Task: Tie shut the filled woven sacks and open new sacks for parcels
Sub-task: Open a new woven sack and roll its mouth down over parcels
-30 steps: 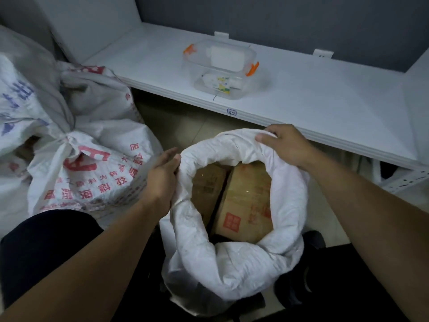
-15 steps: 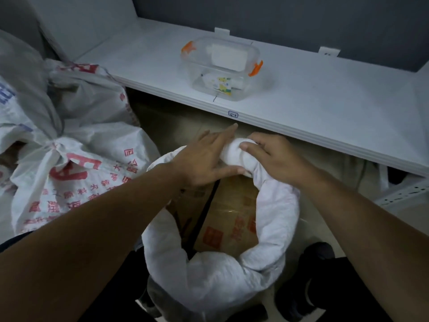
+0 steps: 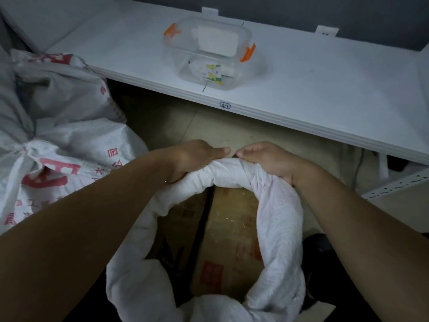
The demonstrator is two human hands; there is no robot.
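A white woven sack stands open on the floor between my arms, its rim rolled down into a thick collar. Inside lie brown cardboard parcels with red print. My left hand and my right hand both grip the far part of the rolled rim, side by side, fingertips almost touching. The fingers of both curl over the far side of the roll and are partly hidden.
Filled white sacks with red lettering are heaped at the left. A white shelf runs across the back, carrying a clear plastic box with orange clips. Beige floor shows under the shelf. Dark shoes sit at the sack's right.
My left hand left the sack's left rim and crossed to the far rim beside my right hand. Both now clutch the roll there, and the view has tilted closer to the sack.
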